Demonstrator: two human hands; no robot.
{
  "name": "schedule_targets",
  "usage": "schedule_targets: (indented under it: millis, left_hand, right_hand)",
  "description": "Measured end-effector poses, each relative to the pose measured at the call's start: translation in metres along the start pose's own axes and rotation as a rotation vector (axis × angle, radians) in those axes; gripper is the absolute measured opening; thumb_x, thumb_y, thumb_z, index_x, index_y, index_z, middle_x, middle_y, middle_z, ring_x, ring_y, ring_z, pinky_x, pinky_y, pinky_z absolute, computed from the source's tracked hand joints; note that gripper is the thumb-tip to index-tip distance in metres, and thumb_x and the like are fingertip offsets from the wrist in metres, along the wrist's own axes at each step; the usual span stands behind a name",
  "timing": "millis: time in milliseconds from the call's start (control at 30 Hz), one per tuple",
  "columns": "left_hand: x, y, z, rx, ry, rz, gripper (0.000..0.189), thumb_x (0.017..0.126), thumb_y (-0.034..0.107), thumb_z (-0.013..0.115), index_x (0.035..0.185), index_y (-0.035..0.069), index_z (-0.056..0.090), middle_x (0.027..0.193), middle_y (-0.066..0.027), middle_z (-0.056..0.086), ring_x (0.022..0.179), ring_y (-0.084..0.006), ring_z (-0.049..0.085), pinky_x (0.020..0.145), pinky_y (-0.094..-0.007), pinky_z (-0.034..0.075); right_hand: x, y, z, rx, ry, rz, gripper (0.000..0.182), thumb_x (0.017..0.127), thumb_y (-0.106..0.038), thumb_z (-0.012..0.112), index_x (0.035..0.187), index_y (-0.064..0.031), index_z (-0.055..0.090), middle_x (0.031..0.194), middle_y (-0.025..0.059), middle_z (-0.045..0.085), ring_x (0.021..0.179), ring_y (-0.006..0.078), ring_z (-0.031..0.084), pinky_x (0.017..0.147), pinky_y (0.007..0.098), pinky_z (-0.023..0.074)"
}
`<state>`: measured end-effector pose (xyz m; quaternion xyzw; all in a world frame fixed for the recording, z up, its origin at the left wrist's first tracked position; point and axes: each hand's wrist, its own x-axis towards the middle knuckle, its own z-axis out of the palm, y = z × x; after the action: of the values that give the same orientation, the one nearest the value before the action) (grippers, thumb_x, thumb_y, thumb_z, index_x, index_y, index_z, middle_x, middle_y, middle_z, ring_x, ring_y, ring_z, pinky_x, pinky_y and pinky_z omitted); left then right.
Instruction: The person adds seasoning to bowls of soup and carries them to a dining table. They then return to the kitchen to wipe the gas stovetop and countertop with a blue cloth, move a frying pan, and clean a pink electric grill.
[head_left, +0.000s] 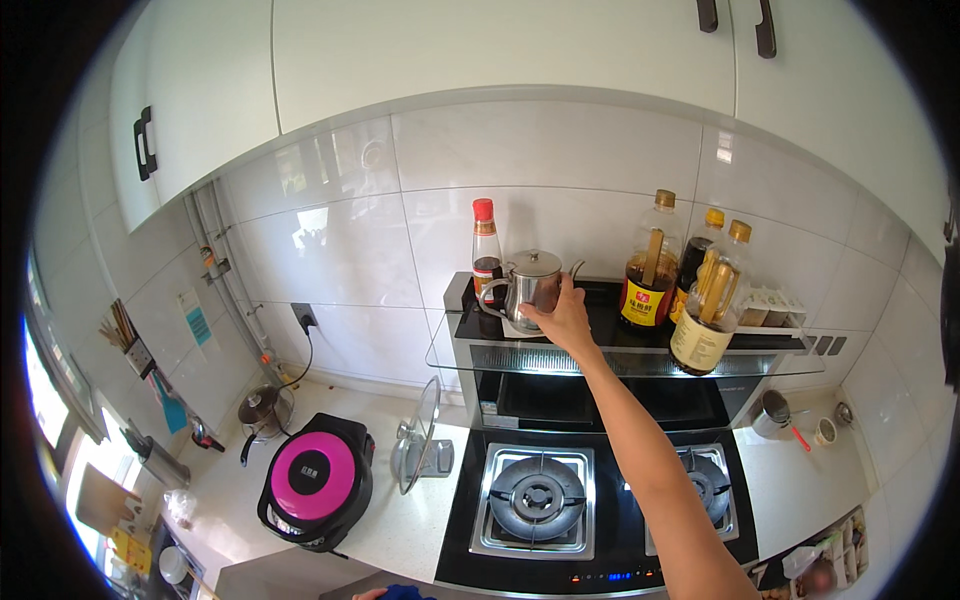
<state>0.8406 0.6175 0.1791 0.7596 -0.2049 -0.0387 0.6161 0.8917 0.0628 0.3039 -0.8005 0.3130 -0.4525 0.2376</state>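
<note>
My right hand (559, 311) is around the spout side of a stainless steel pot (525, 289) with a lid, a curved handle and a thin spout. The pot is at the left of the range hood's black top (480, 326), over a pale pad. Directly left of it stands a red-capped sauce bottle (486, 259). Of my left hand (369, 594), only a sliver shows at the bottom edge, beside blue fabric (405, 592). Its fingers are hidden. Farther right are bottles of dark sauce (646, 289), (696, 255) and a pale-labelled bottle (705, 337).
Below my right forearm is a two-burner gas hob (536, 499). A pink-and-black electric griddle (313, 476), a glass lid (420, 442) and a lidded pot (266, 412) occupy the left counter. A glass ledge (600, 369) juts from the hood. White cabinets (487, 52) hang overhead.
</note>
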Motion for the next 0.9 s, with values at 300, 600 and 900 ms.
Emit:
schedule_targets:
  millis: [300,600,900]
  left_hand:
    - [0.002,-0.013,-0.001,0.007,-0.013,-0.012,0.037,0.075,-0.012,0.061,0.111,-0.002,0.061,0.097,-0.0068,0.062,0.089,-0.0155,0.058,0.081,-0.0289,0.048]
    - [-0.001,-0.023,-0.005,0.014,-0.007,-0.021,0.036,0.076,-0.007,0.066,0.111,-0.002,0.059,0.096,-0.0063,0.06,0.086,-0.0147,0.055,0.079,-0.0283,0.048]
    - [0.002,-0.008,-0.003,0.117,-0.025,0.02,0.033,0.078,-0.004,0.068,0.109,-0.003,0.059,0.094,-0.0085,0.059,0.085,-0.018,0.055,0.079,-0.0313,0.048]
  right_hand:
    - [0.024,0.017,0.004,0.205,-0.228,-0.07,0.109,0.069,-0.043,0.083,0.149,0.0036,0.025,0.127,0.0287,0.048,0.117,0.0412,0.054,0.1,0.043,0.0459]
    - [-0.054,-0.038,-0.09,-0.232,0.755,-0.286,0.069,0.083,-0.017,0.071,0.142,-0.0001,0.038,0.143,0.0245,0.039,0.136,0.0417,0.034,0.113,0.0529,0.0242]
    - [-0.075,0.03,-0.179,-0.125,0.762,0.144,0.093,0.078,-0.031,0.082,0.147,-0.0012,0.026,0.14,0.0255,0.044,0.13,0.0375,0.044,0.111,0.0435,0.0325]
